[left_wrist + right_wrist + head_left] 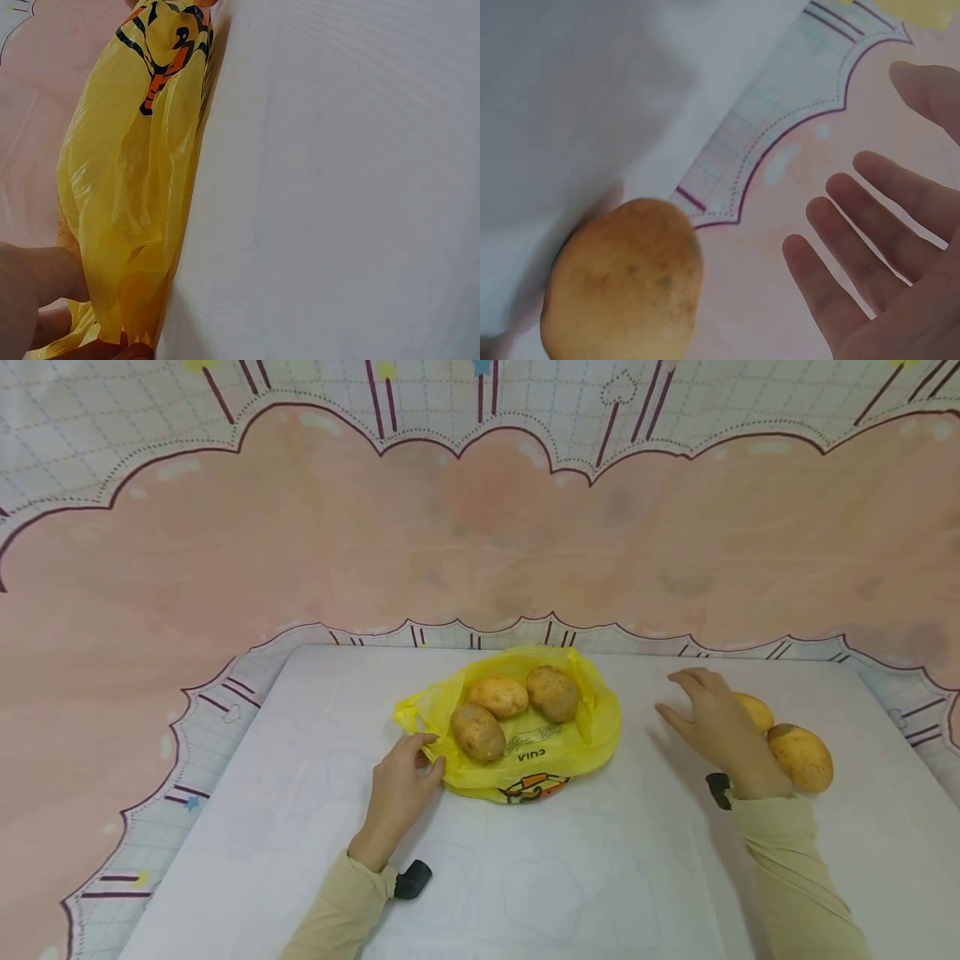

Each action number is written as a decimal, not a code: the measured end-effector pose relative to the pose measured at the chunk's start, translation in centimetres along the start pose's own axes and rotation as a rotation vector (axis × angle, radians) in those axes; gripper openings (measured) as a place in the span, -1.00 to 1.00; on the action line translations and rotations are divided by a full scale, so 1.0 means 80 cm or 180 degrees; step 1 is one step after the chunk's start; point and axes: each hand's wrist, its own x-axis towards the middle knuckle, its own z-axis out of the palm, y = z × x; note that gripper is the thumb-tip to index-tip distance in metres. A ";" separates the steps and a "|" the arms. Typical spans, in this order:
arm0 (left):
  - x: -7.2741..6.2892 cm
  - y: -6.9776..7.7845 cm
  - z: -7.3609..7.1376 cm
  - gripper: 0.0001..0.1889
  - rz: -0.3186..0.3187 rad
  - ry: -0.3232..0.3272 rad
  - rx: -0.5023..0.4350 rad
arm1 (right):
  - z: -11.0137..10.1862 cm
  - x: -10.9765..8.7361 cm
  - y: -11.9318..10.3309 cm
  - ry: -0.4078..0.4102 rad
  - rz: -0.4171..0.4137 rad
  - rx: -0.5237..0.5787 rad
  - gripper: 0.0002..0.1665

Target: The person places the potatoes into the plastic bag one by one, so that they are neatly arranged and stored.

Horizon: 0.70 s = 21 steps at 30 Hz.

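Note:
A yellow plastic bag [592, 735] lies spread open on the table, with three potatoes [478, 733] resting in it. At its left edge my left hand [401, 785] pinches the plastic between thumb and fingers; the left wrist view shows the bag [127, 172] bunched there. My right hand [712, 727] is held to the right of the bag, holding nothing, its fingers [859, 244] spread apart in the right wrist view. Beside that hand are two more potatoes, one [801, 758] by the wrist and another [756, 712] partly hidden behind the hand.
The white table [585, 877] has its far edge just behind the bag. A patterned pink cloth [450, 543] rises behind it and shows along both sides. Each wrist carries a small black device [412, 879].

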 end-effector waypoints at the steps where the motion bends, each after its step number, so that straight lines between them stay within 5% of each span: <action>1: 0.000 0.000 0.000 -0.65 -0.0010 -0.0007 0.0000 | -0.001 -0.001 0.002 -0.0006 0.0006 -0.0001 -0.45; 21: 0.008 0.002 -0.007 -0.64 -0.0025 -0.0066 0.0004 | -0.007 -0.010 0.029 0.0050 0.0132 -0.0056 -0.43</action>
